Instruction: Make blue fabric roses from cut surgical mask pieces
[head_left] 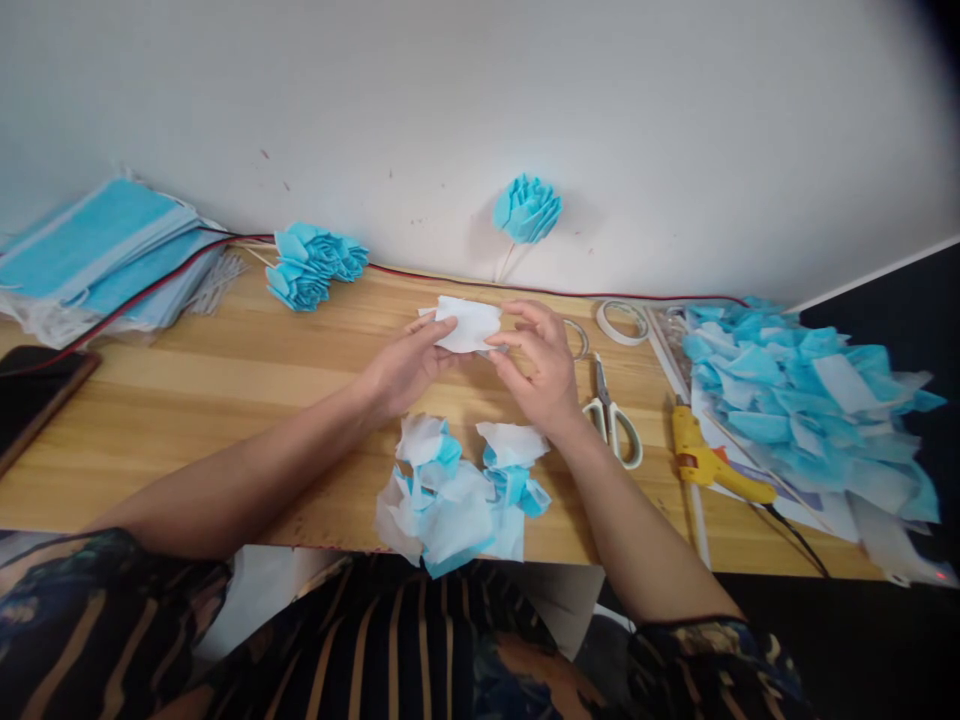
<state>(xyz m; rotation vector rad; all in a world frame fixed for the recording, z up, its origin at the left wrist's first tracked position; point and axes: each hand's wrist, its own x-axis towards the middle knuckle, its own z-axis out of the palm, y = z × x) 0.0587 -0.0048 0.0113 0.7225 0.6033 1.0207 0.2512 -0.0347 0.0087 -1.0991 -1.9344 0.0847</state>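
Both of my hands hold one small white piece of fabric (469,323) above the wooden table (225,390). My left hand (409,365) pinches its left edge with thumb and fingers. My right hand (536,365) pinches its right edge, fingers curled. Just below my hands, at the table's near edge, lies a small heap of white and blue fabric pieces (457,495).
A blue fabric flower on a stick (527,210) leans on the wall. More blue flowers (311,265) lie back left, beside a stack of blue face masks (97,250). Scissors (611,410), tape rolls (622,320), a yellow glue gun (705,465) and a big scrap pile (810,400) lie right. A phone (34,395) lies far left.
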